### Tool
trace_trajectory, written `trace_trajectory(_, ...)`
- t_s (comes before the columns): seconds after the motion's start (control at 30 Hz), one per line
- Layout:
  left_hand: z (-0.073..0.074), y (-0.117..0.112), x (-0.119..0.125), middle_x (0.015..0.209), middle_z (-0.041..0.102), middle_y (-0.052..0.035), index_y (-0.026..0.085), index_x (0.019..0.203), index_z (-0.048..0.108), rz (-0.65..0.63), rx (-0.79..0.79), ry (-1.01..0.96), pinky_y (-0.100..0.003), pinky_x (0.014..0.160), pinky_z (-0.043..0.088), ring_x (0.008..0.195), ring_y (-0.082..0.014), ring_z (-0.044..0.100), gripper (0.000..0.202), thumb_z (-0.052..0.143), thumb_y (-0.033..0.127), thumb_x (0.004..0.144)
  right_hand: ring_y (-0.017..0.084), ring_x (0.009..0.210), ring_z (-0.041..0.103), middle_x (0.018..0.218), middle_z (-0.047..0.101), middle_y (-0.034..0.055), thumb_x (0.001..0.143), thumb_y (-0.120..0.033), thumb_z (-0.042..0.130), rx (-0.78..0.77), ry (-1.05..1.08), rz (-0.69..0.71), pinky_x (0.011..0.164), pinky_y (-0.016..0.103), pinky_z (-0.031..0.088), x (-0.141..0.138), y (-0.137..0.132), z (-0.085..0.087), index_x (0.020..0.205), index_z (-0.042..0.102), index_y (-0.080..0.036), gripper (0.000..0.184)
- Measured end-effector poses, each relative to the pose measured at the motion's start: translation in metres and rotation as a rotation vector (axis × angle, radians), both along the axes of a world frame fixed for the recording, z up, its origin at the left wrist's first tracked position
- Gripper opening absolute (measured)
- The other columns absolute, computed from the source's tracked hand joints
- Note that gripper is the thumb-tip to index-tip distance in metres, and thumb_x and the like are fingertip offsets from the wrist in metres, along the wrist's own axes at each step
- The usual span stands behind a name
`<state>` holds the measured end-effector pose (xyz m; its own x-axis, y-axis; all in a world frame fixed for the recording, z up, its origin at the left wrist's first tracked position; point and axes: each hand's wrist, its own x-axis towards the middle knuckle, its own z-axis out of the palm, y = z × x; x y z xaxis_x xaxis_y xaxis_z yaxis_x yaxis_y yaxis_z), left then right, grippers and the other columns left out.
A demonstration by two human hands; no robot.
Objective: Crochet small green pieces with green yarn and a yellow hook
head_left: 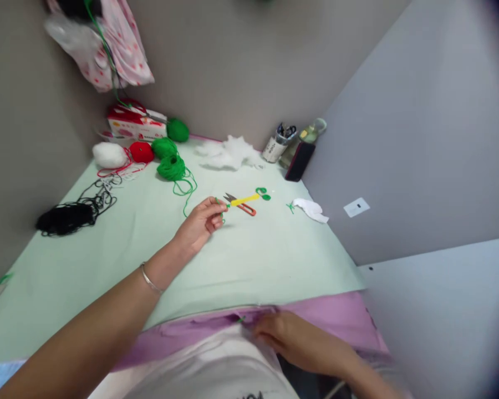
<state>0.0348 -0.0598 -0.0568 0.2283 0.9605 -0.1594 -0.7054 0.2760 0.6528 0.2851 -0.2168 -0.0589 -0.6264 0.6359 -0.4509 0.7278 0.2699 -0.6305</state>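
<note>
My left hand (203, 220) is over the middle of the table, fingertips pinched on a small piece of green yarn (222, 220). Just beyond the fingertips is a slim yellow stick-like tool (245, 200), crossing over orange-handled thread snips (247, 209) with dark blades. Small green loops (263, 193) are at the yellow tool's far end. Down at the table's front edge, close to my lap, my right hand (285, 335) is curled and smeared by motion; what its fingers hold, if anything, does not show. A green bit (241, 320) lies just left of it.
Black yarn (69, 218) lies at the left. White (109, 155), red (141, 152) and green yarn balls (170, 166) sit by a box (137, 123) with red scissors. White stuffing (230, 152), a pen cup (274, 148), a phone (300, 162) and a white piece (310, 210) stand farther right.
</note>
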Motion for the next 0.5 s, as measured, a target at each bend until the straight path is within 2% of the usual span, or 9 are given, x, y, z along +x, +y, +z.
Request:
trace_trajectory(0.07, 0.001, -0.001, 0.001, 0.064, 0.055, 0.0058, 0.013, 0.072, 0.062, -0.018, 0.020, -0.007, -0.013, 0.045, 0.032, 0.046, -0.0003, 0.039, 0.020, 0.081, 0.010, 0.066, 0.014, 0.066, 0.061, 0.076, 0.069, 0.0016, 0.101, -0.027, 0.047, -0.063, 0.105, -0.111, 0.063, 0.024, 0.046, -0.014, 0.030, 0.030, 0.084, 0.070, -0.019, 0.030)
trace_trajectory(0.1, 0.001, -0.002, 0.002, 0.063, 0.054, 0.0059, 0.013, 0.073, 0.063, -0.030, 0.030, -0.012, -0.013, 0.045, 0.032, 0.046, -0.0006, 0.039, 0.019, 0.081, 0.011, 0.067, 0.014, 0.066, 0.060, 0.076, 0.069, 0.0017, 0.100, -0.030, 0.049, -0.042, 0.155, -0.183, 0.063, 0.024, 0.046, -0.020, 0.046, 0.041, 0.082, 0.070, -0.019, 0.030)
trace_trajectory(0.13, 0.002, -0.003, 0.002, 0.063, 0.053, 0.0059, 0.013, 0.074, 0.064, -0.036, 0.043, -0.020, -0.014, 0.046, 0.032, 0.046, -0.0008, 0.039, 0.019, 0.081, 0.012, 0.067, 0.014, 0.065, 0.059, 0.074, 0.069, 0.0017, 0.099, -0.033, 0.051, -0.015, 0.200, -0.258, 0.062, 0.024, 0.045, -0.026, 0.062, 0.048, 0.083, 0.070, -0.018, 0.029)
trace_trajectory(0.2, 0.003, -0.005, 0.003, 0.064, 0.054, 0.0054, 0.013, 0.075, 0.064, -0.050, 0.062, -0.037, -0.014, 0.046, 0.033, 0.046, -0.0009, 0.038, 0.019, 0.082, 0.014, 0.068, 0.013, 0.062, 0.057, 0.070, 0.067, 0.0017, 0.094, -0.037, 0.061, 0.025, 0.327, -0.354, 0.061, 0.025, 0.045, -0.038, 0.095, 0.052, 0.082, 0.071, -0.017, 0.025)
trace_trajectory(0.27, 0.004, -0.007, 0.003, 0.065, 0.056, 0.0047, 0.014, 0.075, 0.064, -0.059, 0.078, -0.056, -0.015, 0.047, 0.033, 0.047, -0.0011, 0.038, 0.019, 0.082, 0.015, 0.068, 0.012, 0.055, 0.052, 0.063, 0.063, 0.0006, 0.086, -0.043, 0.069, 0.073, 0.469, -0.471, 0.055, 0.025, 0.042, -0.049, 0.126, 0.043, 0.076, 0.068, -0.016, 0.028)
trace_trajectory(0.37, 0.004, -0.008, 0.003, 0.068, 0.057, 0.0037, 0.014, 0.076, 0.064, -0.067, 0.090, -0.067, -0.016, 0.048, 0.032, 0.048, -0.0013, 0.038, 0.021, 0.083, 0.017, 0.069, 0.010, 0.052, 0.046, 0.061, 0.057, -0.0018, 0.084, -0.052, 0.065, 0.196, 0.571, -0.591, 0.053, 0.024, 0.039, -0.067, 0.164, 0.017, 0.072, 0.060, -0.018, 0.037)
trace_trajectory(0.5, 0.004, -0.009, 0.005, 0.063, 0.052, 0.0059, 0.015, 0.078, 0.063, -0.063, 0.089, -0.052, -0.017, 0.049, 0.030, 0.049, -0.0023, 0.037, 0.023, 0.084, 0.019, 0.070, 0.010, 0.049, 0.039, 0.054, 0.048, -0.0041, 0.079, -0.059, 0.063, 0.304, 0.656, -0.684, 0.049, 0.025, 0.034, -0.084, 0.187, -0.019, 0.065, 0.052, -0.019, 0.043)
